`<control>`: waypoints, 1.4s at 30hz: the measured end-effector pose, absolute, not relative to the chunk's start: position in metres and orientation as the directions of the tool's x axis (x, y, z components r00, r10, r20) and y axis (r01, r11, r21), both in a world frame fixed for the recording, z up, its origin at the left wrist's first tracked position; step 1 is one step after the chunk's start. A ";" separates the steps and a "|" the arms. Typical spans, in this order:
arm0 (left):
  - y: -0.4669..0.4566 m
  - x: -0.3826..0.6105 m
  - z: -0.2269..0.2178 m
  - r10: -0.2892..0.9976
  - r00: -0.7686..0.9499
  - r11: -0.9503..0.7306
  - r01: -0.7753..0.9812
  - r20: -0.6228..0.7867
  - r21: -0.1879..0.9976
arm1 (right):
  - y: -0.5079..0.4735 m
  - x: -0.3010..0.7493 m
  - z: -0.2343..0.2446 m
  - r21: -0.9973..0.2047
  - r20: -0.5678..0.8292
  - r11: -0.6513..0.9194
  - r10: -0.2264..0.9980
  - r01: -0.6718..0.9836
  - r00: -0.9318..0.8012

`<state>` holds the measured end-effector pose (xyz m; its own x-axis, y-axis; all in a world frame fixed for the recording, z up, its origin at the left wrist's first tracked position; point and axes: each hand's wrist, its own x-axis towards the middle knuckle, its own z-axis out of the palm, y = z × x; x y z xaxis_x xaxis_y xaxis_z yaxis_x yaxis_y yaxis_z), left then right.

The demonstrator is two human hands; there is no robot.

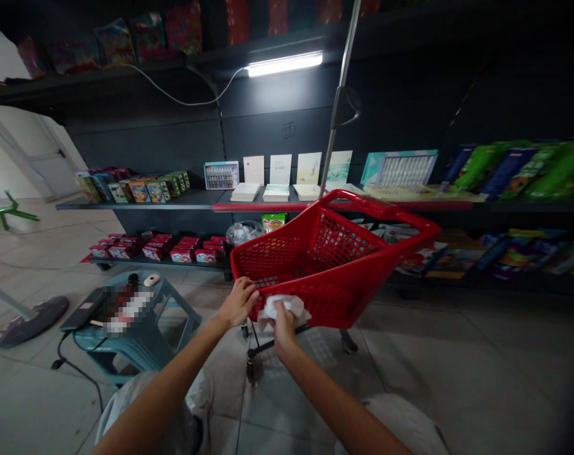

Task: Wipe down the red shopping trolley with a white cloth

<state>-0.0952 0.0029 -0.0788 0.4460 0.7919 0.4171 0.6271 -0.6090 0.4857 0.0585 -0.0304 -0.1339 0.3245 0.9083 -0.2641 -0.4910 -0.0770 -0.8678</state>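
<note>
A red plastic shopping cart [334,265] on small wheels stands in front of me, its basket empty as far as I can see. My left hand [239,302] grips the near rim of the basket at its left corner, fingers curled over the edge. My right hand [283,322] is closed on a crumpled white cloth [287,308] and presses it against the basket's near outer wall, just below the rim.
Dark shelves [139,204] behind the cart carry coloured boxes, white sketch pads [276,191] and paint sets. A teal plastic stool [139,328] with devices and a cable stands at left. A metal pole [340,95] rises behind the cart. A fan base [31,321] lies on the tiled floor.
</note>
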 end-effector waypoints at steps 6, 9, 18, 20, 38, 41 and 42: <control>0.001 -0.094 -0.074 0.791 0.452 -0.610 0.633 0.412 0.477 | -0.042 0.072 -0.103 -0.701 -0.383 -0.167 0.908 -0.694 0.168; 0.000 -0.094 -0.073 0.789 0.450 -0.612 0.631 0.418 0.477 | -0.039 0.105 -0.090 -0.685 -0.347 -0.155 0.929 -0.712 0.131; 0.001 -0.093 -0.070 0.796 0.463 -0.605 0.640 0.390 0.474 | -0.003 0.282 -0.065 -0.810 -0.062 0.426 0.620 -0.402 0.782; 0.001 -0.093 -0.070 0.793 0.465 -0.608 0.635 0.393 0.476 | 0.002 0.298 -0.073 -0.829 -0.084 0.407 0.587 -0.383 0.805; 0.001 -0.091 -0.070 0.805 0.449 -0.592 0.647 0.388 0.480 | -0.060 0.025 -0.147 -0.776 -0.392 -0.285 0.917 -0.563 0.074; 0.001 -0.091 -0.068 0.804 0.461 -0.593 0.660 0.375 0.462 | -0.060 0.023 -0.146 -0.802 -0.424 -0.320 0.900 -0.505 0.103; 0.001 -0.092 -0.068 0.804 0.465 -0.593 0.664 0.370 0.455 | -0.059 0.027 -0.145 -0.817 -0.424 -0.317 0.897 -0.482 0.128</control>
<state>-0.0916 0.0011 -0.0680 0.4647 0.8043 0.3704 0.6637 -0.5933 0.4555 0.0265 -0.0588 -0.1451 0.1280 0.8967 -0.4238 -0.4825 -0.3171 -0.8165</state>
